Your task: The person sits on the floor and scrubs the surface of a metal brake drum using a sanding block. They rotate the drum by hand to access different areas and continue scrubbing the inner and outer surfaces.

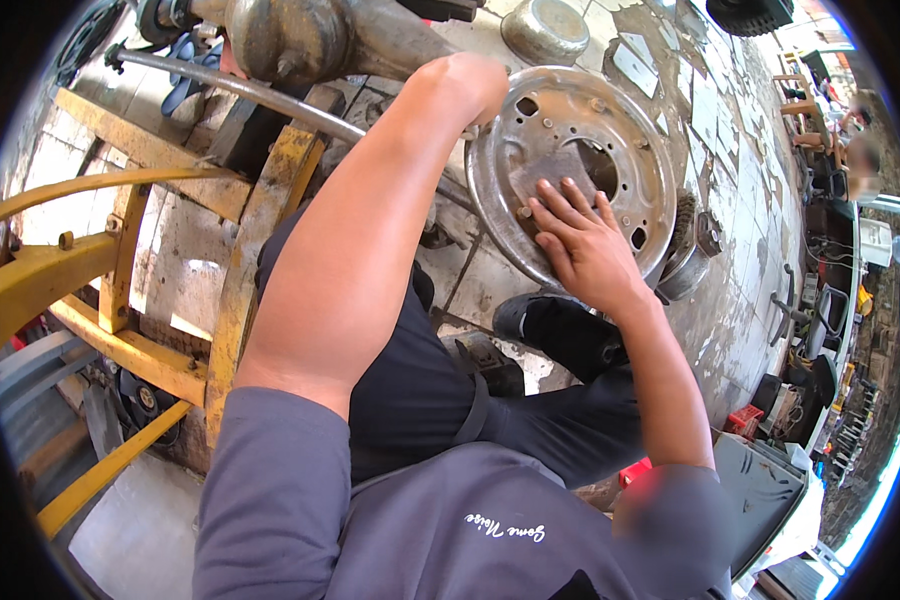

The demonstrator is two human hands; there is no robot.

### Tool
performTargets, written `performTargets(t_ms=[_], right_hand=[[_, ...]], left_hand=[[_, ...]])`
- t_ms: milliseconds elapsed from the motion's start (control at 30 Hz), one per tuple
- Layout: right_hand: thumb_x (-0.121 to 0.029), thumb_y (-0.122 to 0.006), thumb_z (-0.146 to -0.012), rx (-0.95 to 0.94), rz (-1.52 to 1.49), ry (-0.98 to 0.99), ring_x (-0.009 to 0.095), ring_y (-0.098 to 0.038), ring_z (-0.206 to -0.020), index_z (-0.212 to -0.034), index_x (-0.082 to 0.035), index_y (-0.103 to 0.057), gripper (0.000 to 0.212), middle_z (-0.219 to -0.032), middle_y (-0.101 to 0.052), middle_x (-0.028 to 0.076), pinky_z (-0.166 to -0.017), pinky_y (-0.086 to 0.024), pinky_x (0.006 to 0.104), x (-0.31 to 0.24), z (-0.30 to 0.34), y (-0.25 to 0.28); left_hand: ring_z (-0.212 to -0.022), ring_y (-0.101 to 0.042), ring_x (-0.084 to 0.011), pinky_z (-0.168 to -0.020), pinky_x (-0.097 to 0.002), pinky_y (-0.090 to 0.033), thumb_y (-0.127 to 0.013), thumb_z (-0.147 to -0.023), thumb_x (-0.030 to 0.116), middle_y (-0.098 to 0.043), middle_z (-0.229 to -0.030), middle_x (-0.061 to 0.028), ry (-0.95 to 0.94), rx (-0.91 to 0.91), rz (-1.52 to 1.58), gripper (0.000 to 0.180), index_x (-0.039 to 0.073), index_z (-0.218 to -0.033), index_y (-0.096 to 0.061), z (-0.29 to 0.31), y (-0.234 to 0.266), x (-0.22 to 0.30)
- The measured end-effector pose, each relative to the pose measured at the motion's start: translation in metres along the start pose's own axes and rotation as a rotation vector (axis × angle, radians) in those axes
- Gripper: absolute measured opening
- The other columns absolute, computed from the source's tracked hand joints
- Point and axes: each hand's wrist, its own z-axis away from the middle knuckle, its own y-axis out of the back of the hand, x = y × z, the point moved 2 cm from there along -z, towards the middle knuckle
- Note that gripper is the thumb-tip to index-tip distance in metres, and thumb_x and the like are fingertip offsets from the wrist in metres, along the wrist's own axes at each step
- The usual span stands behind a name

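A worn steel wheel rim (635, 140) with bolt holes and a round centre opening stands tilted in front of me. My left hand (482, 90) is bent over its upper left edge and closed on it; the fingertips are hidden. On the face of the rim lies a thin grey-brown sheet that looks like sandpaper (558, 175), partly over the centre opening. My right hand (587, 248) presses on the sheet's lower part, fingers spread and flat.
A greasy axle housing (300, 40) and a metal bar (240, 92) stretch across the upper left. Yellow metal frames (135, 345) stand at the left. Beyond the rim is a round metal pan (545, 30). Right of it lies a dark round metal part (692, 255). My shoe (515, 318) is just below the rim.
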Motion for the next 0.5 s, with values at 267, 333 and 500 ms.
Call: performTargets(t_ms=[267, 333, 500], right_hand=[[-0.032, -0.047, -0.106, 0.027, 0.062, -0.012, 0.033, -0.035, -0.149, -0.145, -0.015, -0.057, 0.043, -0.158, -0.046, 0.007, -0.122, -0.021, 0.0593, -0.004, -0.003, -0.002], [-0.032, -0.047, -0.106, 0.041, 0.06, 0.004, 0.034, -0.035, -0.149, -0.145, -0.015, -0.056, 0.043, -0.158, -0.045, 0.007, -0.122, -0.022, 0.0599, -0.003, -0.014, -0.004], [-0.033, -0.047, -0.106, -0.033, 0.041, -0.002, 0.034, -0.036, -0.149, -0.144, -0.014, -0.058, 0.043, -0.157, -0.047, 0.007, -0.122, -0.021, 0.0593, 0.002, 0.015, 0.005]], left_hand=[[-0.107, -0.069, -0.0356, -0.093, -0.0444, -0.054, -0.061, -0.097, 0.022, -0.073, -0.114, -0.018, 0.025, -0.005, 0.014, 0.028, 0.004, -0.114, -0.074, 0.003, 0.006, 0.005], [-0.108, -0.069, -0.0354, -0.093, -0.0446, -0.054, -0.061, -0.096, 0.022, -0.072, -0.116, -0.0178, 0.028, -0.024, -0.001, 0.028, 0.005, -0.114, -0.074, 0.007, 0.007, 0.003], [-0.108, -0.069, -0.0352, -0.093, -0.0442, -0.054, -0.062, -0.094, 0.018, -0.072, -0.116, -0.0179, 0.033, -0.015, 0.041, 0.027, 0.004, -0.114, -0.074, 0.004, 0.0, -0.002]])
